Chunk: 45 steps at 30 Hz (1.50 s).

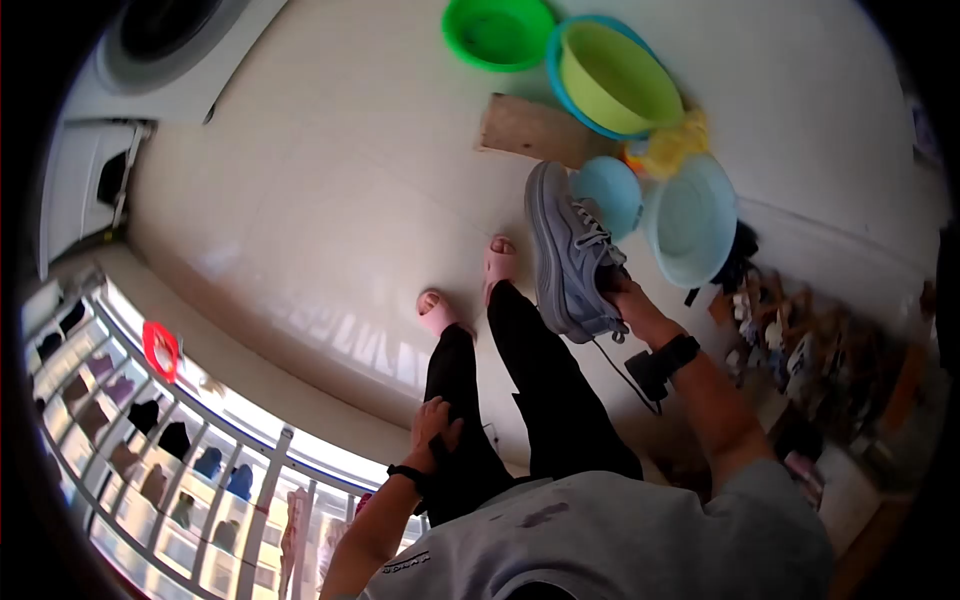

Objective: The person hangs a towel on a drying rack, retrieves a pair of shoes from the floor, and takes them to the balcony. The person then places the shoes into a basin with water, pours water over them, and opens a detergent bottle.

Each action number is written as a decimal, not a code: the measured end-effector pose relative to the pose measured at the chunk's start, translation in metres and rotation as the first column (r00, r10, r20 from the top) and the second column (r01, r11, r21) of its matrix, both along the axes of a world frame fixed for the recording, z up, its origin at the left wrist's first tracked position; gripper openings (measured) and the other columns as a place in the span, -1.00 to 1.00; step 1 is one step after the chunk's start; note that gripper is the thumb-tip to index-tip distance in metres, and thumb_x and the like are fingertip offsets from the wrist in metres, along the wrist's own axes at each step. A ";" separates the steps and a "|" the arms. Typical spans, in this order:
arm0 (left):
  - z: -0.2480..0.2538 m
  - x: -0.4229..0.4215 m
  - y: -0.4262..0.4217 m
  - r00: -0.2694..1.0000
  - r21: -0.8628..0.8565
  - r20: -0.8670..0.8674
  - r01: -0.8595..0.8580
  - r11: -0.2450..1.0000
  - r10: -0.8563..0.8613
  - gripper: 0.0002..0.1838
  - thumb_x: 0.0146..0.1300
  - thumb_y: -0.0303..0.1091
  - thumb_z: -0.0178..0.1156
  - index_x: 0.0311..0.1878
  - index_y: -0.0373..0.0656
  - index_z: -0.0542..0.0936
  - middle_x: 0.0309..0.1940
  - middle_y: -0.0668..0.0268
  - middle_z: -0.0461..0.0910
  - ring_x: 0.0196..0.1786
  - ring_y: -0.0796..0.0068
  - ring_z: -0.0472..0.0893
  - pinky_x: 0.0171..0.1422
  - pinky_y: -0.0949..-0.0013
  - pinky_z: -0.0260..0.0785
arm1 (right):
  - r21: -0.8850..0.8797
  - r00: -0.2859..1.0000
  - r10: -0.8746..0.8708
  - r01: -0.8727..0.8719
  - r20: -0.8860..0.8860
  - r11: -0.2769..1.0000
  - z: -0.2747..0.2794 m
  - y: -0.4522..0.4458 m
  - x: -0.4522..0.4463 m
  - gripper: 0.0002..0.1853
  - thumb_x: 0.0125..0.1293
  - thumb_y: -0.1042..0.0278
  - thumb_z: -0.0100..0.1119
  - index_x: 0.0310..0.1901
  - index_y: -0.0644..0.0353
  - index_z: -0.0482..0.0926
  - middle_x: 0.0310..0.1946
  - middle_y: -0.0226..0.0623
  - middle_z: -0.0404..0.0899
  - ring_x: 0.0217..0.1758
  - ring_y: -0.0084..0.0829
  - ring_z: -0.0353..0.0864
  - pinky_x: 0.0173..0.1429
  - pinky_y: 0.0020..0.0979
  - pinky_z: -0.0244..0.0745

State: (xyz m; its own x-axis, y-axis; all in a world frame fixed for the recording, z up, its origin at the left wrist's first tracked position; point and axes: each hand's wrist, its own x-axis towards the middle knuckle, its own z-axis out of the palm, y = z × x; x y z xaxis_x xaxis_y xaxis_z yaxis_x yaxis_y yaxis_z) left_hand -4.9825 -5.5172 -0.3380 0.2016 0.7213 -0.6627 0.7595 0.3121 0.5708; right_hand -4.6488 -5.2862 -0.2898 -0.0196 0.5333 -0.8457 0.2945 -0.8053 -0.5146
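A grey sneaker [572,255] with white laces and a thick sole hangs in front of me, toe pointing away. My right hand [632,308] grips it at the heel opening, some fingers hidden inside the shoe. From the black wrist device [664,366] a thin cord loops down. Against my black trouser leg [462,385], my left hand [434,432] lies with fingers apart; a dark patch shows across it, and whether it is cloth or a strap I cannot tell. Pink slippers [438,312] are on my feet.
Ahead are a green basin [498,35], a yellow-green basin [615,80], pale blue basins [692,222] and a wooden block [530,128]. A cluttered shoe rack [790,330] stands right. White appliances [85,190] and a railing [215,430] are left.
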 end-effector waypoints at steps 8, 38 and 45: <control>0.016 0.037 -0.007 0.953 -0.013 -0.085 0.289 0.957 -0.289 -0.61 0.09 -0.26 0.17 -0.05 -0.26 0.43 0.03 0.02 0.38 0.11 0.01 0.34 0.20 0.11 0.18 | -0.199 0.815 -0.551 0.519 -0.179 0.832 -0.025 -0.104 0.192 -0.71 0.23 0.35 -0.01 -0.05 0.28 0.47 -0.20 -0.29 0.55 -0.25 -0.47 0.55 -0.18 -0.42 0.47; -0.007 0.422 0.131 0.586 0.118 0.124 0.792 0.599 -0.800 -0.65 0.09 -0.19 0.14 -0.08 -0.13 0.47 0.04 0.24 0.42 0.22 0.24 0.28 0.26 -0.05 0.00 | -0.131 0.396 0.322 -0.438 0.860 0.889 -0.177 -0.028 0.540 -0.70 0.11 0.38 0.13 -0.10 0.26 0.43 -0.14 -0.06 0.43 -0.19 -0.12 0.51 -0.20 -0.23 0.54; -0.003 0.462 0.121 0.655 0.002 0.077 0.754 0.657 -0.752 -0.67 0.10 -0.20 0.12 -0.09 -0.14 0.46 0.00 0.24 0.47 0.16 0.25 0.36 0.26 0.03 0.02 | -0.066 0.248 0.214 -0.495 0.945 0.866 -0.301 0.001 0.537 -0.89 0.14 0.36 0.10 -0.34 0.18 0.52 -0.39 -0.16 0.53 -0.32 -0.23 0.54 -0.34 -0.30 0.54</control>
